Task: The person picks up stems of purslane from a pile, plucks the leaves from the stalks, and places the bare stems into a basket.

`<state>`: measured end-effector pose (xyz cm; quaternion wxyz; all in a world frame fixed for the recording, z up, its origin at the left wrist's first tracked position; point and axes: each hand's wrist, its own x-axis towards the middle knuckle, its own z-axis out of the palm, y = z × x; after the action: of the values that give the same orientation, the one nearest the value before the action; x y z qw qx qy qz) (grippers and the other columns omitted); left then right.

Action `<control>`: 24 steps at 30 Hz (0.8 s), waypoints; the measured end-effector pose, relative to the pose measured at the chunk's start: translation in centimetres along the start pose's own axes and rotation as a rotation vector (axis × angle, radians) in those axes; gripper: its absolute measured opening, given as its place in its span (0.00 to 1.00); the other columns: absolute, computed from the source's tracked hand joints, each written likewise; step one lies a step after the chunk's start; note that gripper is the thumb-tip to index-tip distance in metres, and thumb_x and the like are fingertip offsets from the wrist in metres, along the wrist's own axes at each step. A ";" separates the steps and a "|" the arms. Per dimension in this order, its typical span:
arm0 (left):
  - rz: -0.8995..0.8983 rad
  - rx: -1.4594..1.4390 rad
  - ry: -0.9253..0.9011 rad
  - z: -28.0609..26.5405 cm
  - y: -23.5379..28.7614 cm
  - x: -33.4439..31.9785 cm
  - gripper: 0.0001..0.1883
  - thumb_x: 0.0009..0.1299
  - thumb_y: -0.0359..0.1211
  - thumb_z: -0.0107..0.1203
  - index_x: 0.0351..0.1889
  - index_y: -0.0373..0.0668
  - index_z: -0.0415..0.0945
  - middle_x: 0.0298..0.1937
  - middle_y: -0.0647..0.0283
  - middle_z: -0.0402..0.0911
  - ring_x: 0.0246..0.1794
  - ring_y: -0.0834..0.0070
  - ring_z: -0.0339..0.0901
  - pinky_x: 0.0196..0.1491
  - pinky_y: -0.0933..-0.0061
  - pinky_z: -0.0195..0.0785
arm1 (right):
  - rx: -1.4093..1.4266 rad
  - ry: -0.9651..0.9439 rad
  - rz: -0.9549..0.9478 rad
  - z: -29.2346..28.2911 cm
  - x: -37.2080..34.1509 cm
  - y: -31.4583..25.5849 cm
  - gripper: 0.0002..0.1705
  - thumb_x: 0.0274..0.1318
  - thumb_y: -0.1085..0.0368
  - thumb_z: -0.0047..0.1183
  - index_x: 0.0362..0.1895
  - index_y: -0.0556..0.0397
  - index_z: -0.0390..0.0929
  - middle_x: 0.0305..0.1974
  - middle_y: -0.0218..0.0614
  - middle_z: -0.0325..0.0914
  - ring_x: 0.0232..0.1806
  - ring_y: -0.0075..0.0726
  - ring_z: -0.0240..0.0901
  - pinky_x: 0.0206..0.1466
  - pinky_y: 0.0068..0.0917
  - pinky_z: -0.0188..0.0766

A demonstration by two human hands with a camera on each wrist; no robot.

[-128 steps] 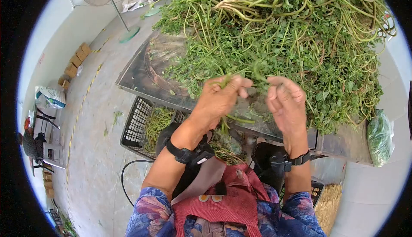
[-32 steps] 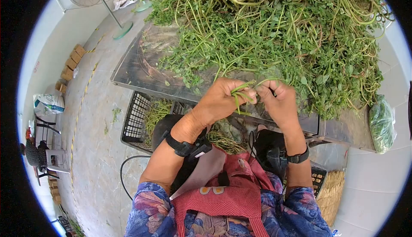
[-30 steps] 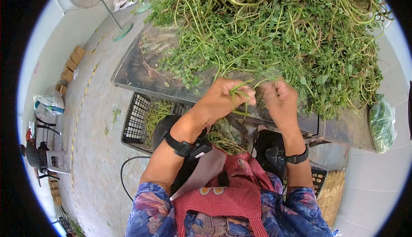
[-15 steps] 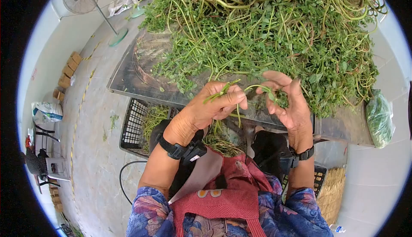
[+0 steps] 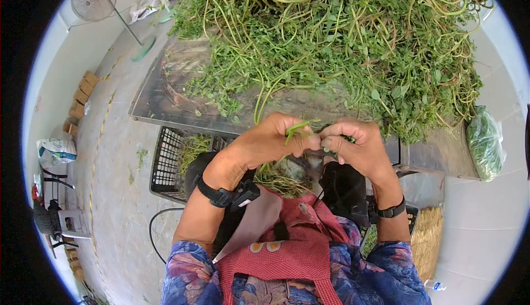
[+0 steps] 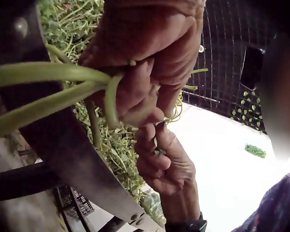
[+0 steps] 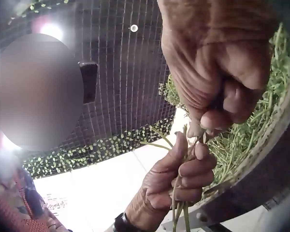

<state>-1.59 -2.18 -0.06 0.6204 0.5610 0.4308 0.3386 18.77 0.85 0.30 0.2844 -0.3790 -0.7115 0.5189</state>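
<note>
My left hand [image 5: 268, 141] grips a few green plant stems [image 5: 296, 130]. Their long ends stick out past the fingers in the left wrist view, where the stems [image 6: 43, 75] look thick and smooth. Close against it, my right hand [image 5: 359, 145] has its thumb and fingers pinched together on a small leafy sprig [image 5: 349, 139], mostly hidden by the fingers. The fingertips of both hands meet just off the table's front edge. In the right wrist view the stems [image 7: 179, 193] run down through the curled fingers of the left hand.
A large heap of leafy green stems [image 5: 331, 45] covers much of the dark table [image 5: 182, 114]. Below, a black crate [image 5: 164, 164] holds cut stems, and more stems [image 5: 281, 181] lie by the knees. A plastic bag of greens [image 5: 486, 145] sits at the table's right end.
The right hand, spread apart with a leafy tip half a second ago, has come back to the left hand and closed on the sprig. The left hand keeps its stems throughout.
</note>
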 end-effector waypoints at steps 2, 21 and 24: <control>0.114 0.075 -0.115 -0.1 -0.4 0.2 0.13 0.67 0.41 0.53 0.36 0.42 0.79 0.24 0.75 0.74 0.22 0.90 0.67 0.18 0.86 0.61 | -0.008 0.016 -0.022 0.0 -0.1 0.0 0.09 0.52 0.64 0.56 0.35 0.56 0.80 0.22 0.27 0.73 0.17 0.16 0.65 0.19 0.15 0.61; 0.113 -0.489 0.222 -1.9 -0.2 0.2 0.15 0.71 0.41 0.47 0.27 0.41 0.72 0.11 0.79 0.51 0.10 0.89 0.47 0.13 0.83 0.41 | 0.795 0.491 -0.034 -6.6 -0.8 2.8 0.13 0.56 0.68 0.49 0.44 0.64 0.72 0.32 0.37 0.75 0.16 0.19 0.62 0.10 0.11 0.46; 0.095 -0.603 0.258 -2.0 -0.4 0.5 0.15 0.71 0.42 0.47 0.27 0.42 0.71 0.11 0.78 0.52 0.10 0.88 0.49 0.12 0.84 0.41 | 0.757 0.376 0.045 -7.3 0.2 4.1 0.11 0.56 0.68 0.48 0.40 0.64 0.74 0.35 0.39 0.77 0.19 0.27 0.67 0.12 0.18 0.54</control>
<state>-3.25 -0.97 -0.50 0.6824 0.3243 0.3596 0.5476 25.51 5.51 -1.38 0.5168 -0.3513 -0.3979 0.6717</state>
